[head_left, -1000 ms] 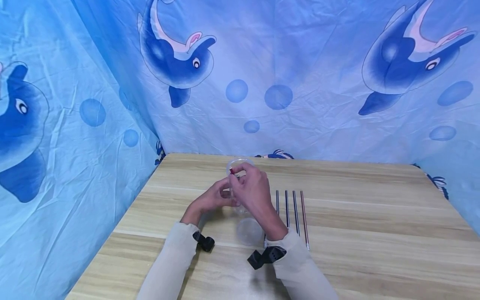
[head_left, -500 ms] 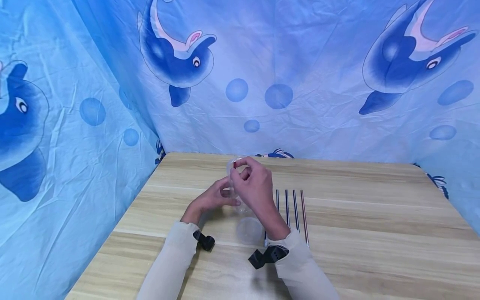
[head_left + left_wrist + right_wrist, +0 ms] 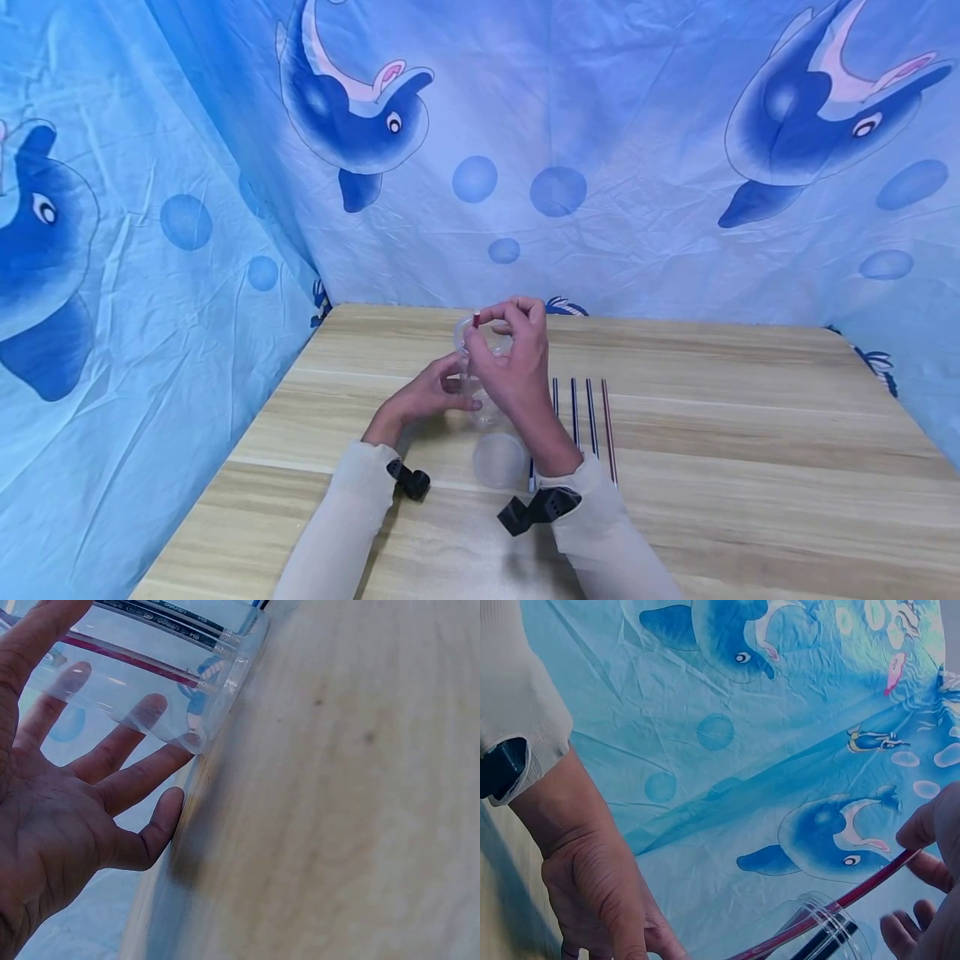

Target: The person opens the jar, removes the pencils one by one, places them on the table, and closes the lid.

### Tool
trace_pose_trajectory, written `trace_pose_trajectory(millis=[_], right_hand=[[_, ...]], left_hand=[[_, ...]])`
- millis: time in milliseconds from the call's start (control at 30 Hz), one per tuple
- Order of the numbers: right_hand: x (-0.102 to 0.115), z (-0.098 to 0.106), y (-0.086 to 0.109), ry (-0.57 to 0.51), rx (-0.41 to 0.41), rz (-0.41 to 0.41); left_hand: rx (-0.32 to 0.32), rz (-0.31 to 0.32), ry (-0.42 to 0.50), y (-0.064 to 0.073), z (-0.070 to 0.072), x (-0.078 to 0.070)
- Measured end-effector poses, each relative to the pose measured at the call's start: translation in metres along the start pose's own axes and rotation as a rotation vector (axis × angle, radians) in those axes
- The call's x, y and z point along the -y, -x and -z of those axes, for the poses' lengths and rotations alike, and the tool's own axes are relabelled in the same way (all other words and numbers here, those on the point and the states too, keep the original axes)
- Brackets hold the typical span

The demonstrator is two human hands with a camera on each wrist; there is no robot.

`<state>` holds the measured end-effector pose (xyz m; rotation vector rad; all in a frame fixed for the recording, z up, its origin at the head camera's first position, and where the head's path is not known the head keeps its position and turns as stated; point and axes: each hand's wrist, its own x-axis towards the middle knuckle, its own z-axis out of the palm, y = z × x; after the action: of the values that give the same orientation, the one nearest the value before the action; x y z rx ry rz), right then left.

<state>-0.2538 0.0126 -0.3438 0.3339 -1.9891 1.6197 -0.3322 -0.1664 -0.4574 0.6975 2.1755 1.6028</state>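
Note:
My left hand [image 3: 431, 392] holds a clear plastic jar [image 3: 486, 412] around its side, near the middle of the table. In the left wrist view dark pencils [image 3: 176, 630] and a red one [image 3: 131, 658] show through the jar's wall. My right hand [image 3: 519, 354] is above the jar's mouth and pinches the upper end of a red pencil [image 3: 877, 879] between thumb and fingers. That pencil slants through the threaded rim [image 3: 821, 904], its lower part inside the jar. Whether it is the red one in the left wrist view, I cannot tell.
A translucent round lid [image 3: 498, 461] lies on the wooden table [image 3: 750, 433] in front of the jar. Several pencils lie in a row right of it, dark ones [image 3: 575, 408] and a red one [image 3: 609, 429], partly behind the right forearm. A blue dolphin-print cloth [image 3: 637, 250] hangs behind.
My right hand has risen and shifted slightly right, and the red pencil's upper end has gone up with it. The left hand and the jar have stayed nearly in place.

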Motion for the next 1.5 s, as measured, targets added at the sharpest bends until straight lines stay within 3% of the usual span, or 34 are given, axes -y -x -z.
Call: trace_pose_trajectory(millis=[167,400,567,967,1500], right_hand=[[0.000,0.001,-0.001,-0.124,0.043,0.001],[-0.001,0.002,0.000,-0.132,0.070,0.040],[-0.004,0.000,0.000,-0.129,0.032,0.084],[-0.012,-0.001,-0.004,-0.168,-0.079,0.282],[-0.010,0.009,-0.009,-0.248,-0.189,0.384]], left_hand=[[0.008,-0.007,0.008,-0.001,0.001,-0.001],[0.009,-0.014,-0.005,-0.001,0.001,-0.001],[0.006,-0.022,-0.011,-0.002,0.001,0.000],[-0.027,-0.012,-0.010,-0.002,0.001,-0.001],[-0.017,0.015,0.030,0.001,-0.001,-0.001]])
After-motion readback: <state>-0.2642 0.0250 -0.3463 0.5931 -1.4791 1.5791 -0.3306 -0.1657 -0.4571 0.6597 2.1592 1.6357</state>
